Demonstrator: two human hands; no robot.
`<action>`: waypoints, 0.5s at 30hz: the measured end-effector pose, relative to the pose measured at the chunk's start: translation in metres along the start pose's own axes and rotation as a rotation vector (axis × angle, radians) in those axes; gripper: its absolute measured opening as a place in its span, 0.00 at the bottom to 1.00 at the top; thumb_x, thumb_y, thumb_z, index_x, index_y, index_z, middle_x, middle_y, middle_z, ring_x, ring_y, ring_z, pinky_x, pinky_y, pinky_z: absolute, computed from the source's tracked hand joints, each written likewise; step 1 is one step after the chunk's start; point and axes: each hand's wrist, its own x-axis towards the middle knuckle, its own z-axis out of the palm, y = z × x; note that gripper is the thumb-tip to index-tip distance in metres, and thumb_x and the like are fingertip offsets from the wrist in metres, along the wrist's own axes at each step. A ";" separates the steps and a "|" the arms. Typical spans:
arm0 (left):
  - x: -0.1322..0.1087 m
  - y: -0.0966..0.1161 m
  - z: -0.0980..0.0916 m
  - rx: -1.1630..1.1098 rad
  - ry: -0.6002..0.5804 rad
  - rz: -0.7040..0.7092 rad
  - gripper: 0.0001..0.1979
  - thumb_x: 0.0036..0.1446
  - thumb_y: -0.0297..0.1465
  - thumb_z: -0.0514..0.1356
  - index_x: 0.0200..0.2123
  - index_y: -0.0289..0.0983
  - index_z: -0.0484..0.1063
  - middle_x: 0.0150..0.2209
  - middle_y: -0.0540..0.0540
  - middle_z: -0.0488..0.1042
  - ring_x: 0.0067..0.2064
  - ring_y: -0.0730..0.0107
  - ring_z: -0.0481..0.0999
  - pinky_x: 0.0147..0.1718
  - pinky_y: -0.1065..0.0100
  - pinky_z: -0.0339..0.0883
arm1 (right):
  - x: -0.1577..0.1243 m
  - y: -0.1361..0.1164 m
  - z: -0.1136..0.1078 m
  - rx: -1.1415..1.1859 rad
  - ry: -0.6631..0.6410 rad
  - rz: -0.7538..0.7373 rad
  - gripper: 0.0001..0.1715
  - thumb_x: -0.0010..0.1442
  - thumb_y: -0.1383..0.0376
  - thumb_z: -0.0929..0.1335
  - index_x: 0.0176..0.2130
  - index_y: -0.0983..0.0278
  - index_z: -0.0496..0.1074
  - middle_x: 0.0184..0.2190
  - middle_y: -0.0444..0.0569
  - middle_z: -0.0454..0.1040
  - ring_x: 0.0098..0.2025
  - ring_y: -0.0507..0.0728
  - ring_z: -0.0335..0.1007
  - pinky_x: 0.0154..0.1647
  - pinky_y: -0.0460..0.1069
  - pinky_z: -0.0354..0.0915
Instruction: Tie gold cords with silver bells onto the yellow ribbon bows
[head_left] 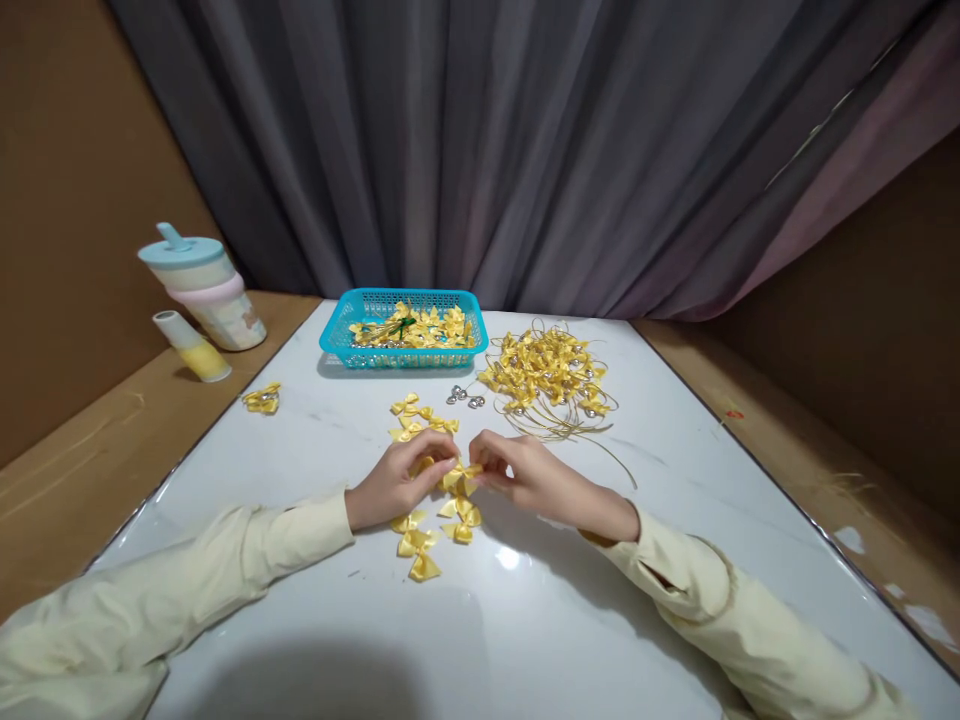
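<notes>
My left hand (pixel 397 480) and my right hand (pixel 525 475) meet over the white table (pixel 525 620), both pinching one small yellow ribbon bow (pixel 459 476) between their fingertips. Several loose yellow bows (pixel 435 530) lie just below my hands, and a few more bows (pixel 416 415) lie just beyond them. Two small silver beads (pixel 465 398) rest past those. A heap of finished yellow bows on gold wire (pixel 551 375) sits at the back right of my hands.
A turquoise plastic basket (pixel 334 335) holding yellow bows stands at the back centre. A pastel lidded cup (pixel 206 285) and a small yellow bottle (pixel 193 347) sit on the brown ledge at left, with a stray bow (pixel 262 399) near the table's edge. Grey curtains hang behind.
</notes>
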 end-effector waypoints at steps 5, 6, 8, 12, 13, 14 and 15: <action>0.002 0.002 -0.002 0.047 -0.045 0.041 0.04 0.59 0.27 0.54 0.38 0.34 0.66 0.34 0.46 0.71 0.35 0.71 0.71 0.36 0.70 0.64 | 0.001 0.004 0.002 0.094 -0.016 0.070 0.06 0.56 0.70 0.65 0.31 0.63 0.60 0.22 0.40 0.66 0.23 0.49 0.61 0.25 0.43 0.56; 0.003 0.003 -0.003 0.057 -0.066 0.056 0.04 0.59 0.27 0.53 0.37 0.34 0.66 0.34 0.46 0.71 0.35 0.71 0.71 0.35 0.70 0.64 | 0.001 0.004 0.002 0.126 -0.026 0.092 0.07 0.55 0.70 0.66 0.30 0.63 0.60 0.21 0.40 0.65 0.23 0.48 0.61 0.24 0.42 0.56; 0.003 0.004 -0.004 0.083 -0.117 0.074 0.05 0.58 0.27 0.53 0.37 0.34 0.66 0.33 0.45 0.71 0.33 0.71 0.70 0.34 0.70 0.63 | 0.001 0.004 0.002 0.199 -0.052 0.133 0.08 0.54 0.70 0.67 0.29 0.63 0.60 0.19 0.39 0.65 0.22 0.48 0.61 0.24 0.42 0.56; 0.004 0.005 -0.005 0.116 -0.175 0.063 0.05 0.56 0.27 0.53 0.37 0.34 0.66 0.32 0.45 0.70 0.31 0.70 0.68 0.30 0.69 0.62 | 0.001 0.006 0.004 0.350 -0.102 0.180 0.09 0.53 0.69 0.68 0.28 0.64 0.61 0.18 0.39 0.67 0.21 0.48 0.63 0.24 0.42 0.59; 0.003 0.005 -0.006 0.116 -0.179 0.060 0.05 0.55 0.28 0.53 0.36 0.34 0.65 0.32 0.45 0.70 0.31 0.70 0.69 0.30 0.69 0.62 | 0.001 0.006 0.005 0.388 -0.114 0.192 0.08 0.53 0.69 0.68 0.28 0.64 0.61 0.18 0.39 0.67 0.21 0.48 0.64 0.24 0.42 0.59; 0.003 0.005 -0.006 0.116 -0.184 0.059 0.05 0.55 0.28 0.53 0.36 0.34 0.65 0.32 0.45 0.70 0.31 0.70 0.69 0.31 0.69 0.62 | 0.000 0.007 0.005 0.422 -0.126 0.206 0.08 0.53 0.69 0.68 0.28 0.64 0.61 0.18 0.39 0.67 0.21 0.48 0.64 0.24 0.42 0.60; 0.003 0.005 -0.006 0.120 -0.188 0.060 0.05 0.55 0.28 0.53 0.36 0.34 0.65 0.32 0.45 0.70 0.32 0.69 0.69 0.31 0.69 0.62 | 0.000 0.008 0.006 0.452 -0.137 0.221 0.09 0.53 0.69 0.68 0.28 0.64 0.61 0.18 0.39 0.67 0.21 0.48 0.64 0.24 0.42 0.60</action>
